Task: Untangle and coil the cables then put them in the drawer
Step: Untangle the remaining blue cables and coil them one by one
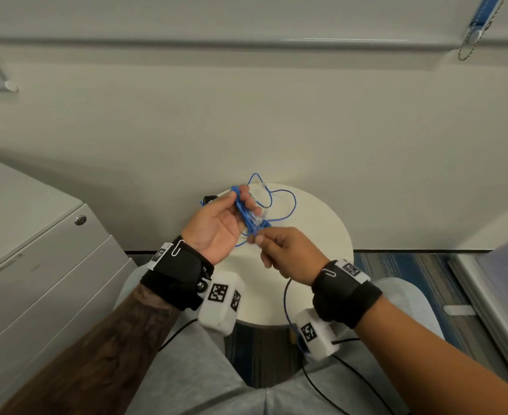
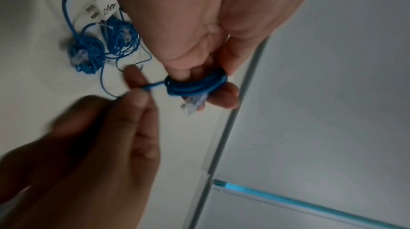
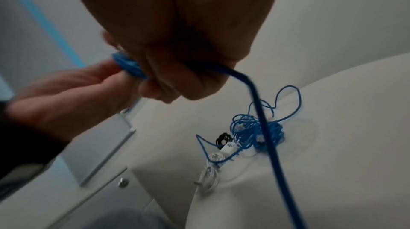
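Your right hand (image 1: 279, 250) pinches the blue cable (image 2: 195, 85), feeding it onto the coil wrapped round your left hand (image 1: 217, 226) fingers (image 2: 224, 92). You're mid-coiling; next, wind in the slack, keeping clear of the tangle (image 3: 257, 132) on the table (image 1: 321, 235).

Bright blue cable (image 1: 248, 217) with a clear plug, cream-white round worktop (image 1: 321, 223), pale grey drawer cabinet (image 1: 46, 265), black wrist straps (image 1: 175, 274) bearing black-and-white square-patterned tags, blue-striped carpet (image 1: 396, 265) right of the worktop
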Tool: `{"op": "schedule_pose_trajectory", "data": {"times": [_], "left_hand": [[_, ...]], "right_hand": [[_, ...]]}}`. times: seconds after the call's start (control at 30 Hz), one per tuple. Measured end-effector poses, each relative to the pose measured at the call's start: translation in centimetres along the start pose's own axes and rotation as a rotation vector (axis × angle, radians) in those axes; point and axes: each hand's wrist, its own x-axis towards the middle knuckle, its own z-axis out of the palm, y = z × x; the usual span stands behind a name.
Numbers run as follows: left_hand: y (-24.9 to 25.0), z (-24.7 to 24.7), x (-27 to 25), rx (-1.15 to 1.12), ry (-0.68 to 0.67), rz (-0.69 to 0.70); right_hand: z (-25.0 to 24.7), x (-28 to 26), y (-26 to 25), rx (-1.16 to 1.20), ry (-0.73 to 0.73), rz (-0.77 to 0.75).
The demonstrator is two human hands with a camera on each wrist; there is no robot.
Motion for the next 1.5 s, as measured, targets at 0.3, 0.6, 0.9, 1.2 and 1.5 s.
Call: {"op": "schedule_pose_trajectory", "data": {"times": [0.3,0.6,0.9,1.2,1.5], "left_hand": [[-0.9,-1.8,1.1,0.408,0.219,0.226],[-3.1,-2.0,-0.5,0.917,0.012,0.105],[-1.8,0.6,-1.5,0.586,-0.113,-0.029],[0.8,1.0,0.1,-0.066,0.032,0.095],[-0.4,-1.6,1.7,0.264,0.239,0.278]], "right_hand": [[0.0,-1.0,-2.2,-0.355,-0.059,-0.193],[-4.0,0.3,-3.3,-0.332,0.076,-0.281],[-5.1,1.5,-1.6,-0.069,0.188,-0.204],[-0.7,0.5,-0.6,-0.001,0.031,-0.031],[-0.6,-0.9,-2.5,-0.386,-0.070,-0.165]]}}
